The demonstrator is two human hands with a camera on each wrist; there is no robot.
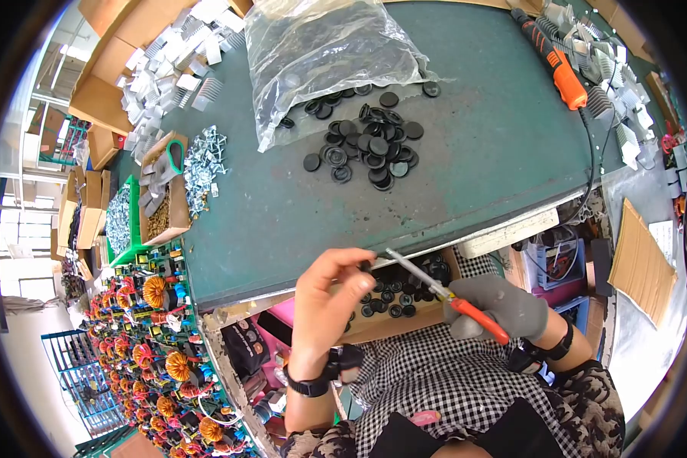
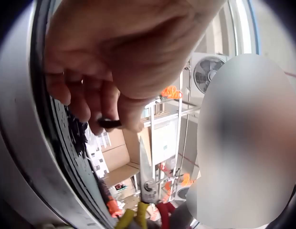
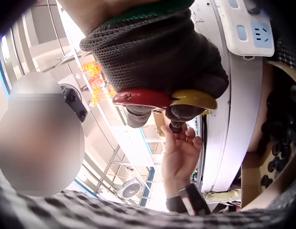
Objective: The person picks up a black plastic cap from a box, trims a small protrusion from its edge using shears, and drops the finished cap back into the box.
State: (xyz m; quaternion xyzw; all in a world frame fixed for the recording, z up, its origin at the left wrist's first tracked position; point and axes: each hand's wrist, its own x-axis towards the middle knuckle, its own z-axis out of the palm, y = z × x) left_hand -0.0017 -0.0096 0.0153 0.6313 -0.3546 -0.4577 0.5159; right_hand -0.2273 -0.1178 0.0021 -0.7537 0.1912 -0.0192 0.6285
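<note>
Between thumb and index finger, my bare left hand (image 1: pixel 320 298) pinches a small black round cap (image 2: pixel 109 123), held just past the table's front edge. My right hand (image 1: pixel 504 305), in a grey glove, grips scissors (image 1: pixel 477 317) with red and yellow handles. Their blades point up and left toward the cap, close to my left fingertips. In the right wrist view the gloved fingers sit in the handle loops. Below both hands, a cardboard box (image 1: pixel 374 332) holds many more black caps. A loose pile of similar caps (image 1: pixel 378 149) lies on the green table (image 1: pixel 267 229).
A clear plastic bag (image 1: pixel 328 46) lies behind the pile. Metal heat sinks (image 1: pixel 175 76) and screws (image 1: pixel 204 164) are at left, beside a cardboard tray and green bin (image 1: pixel 137 221). Circuit boards with copper coils (image 1: pixel 156 291) crowd the lower left. An orange corded tool (image 1: pixel 569 84) lies at right.
</note>
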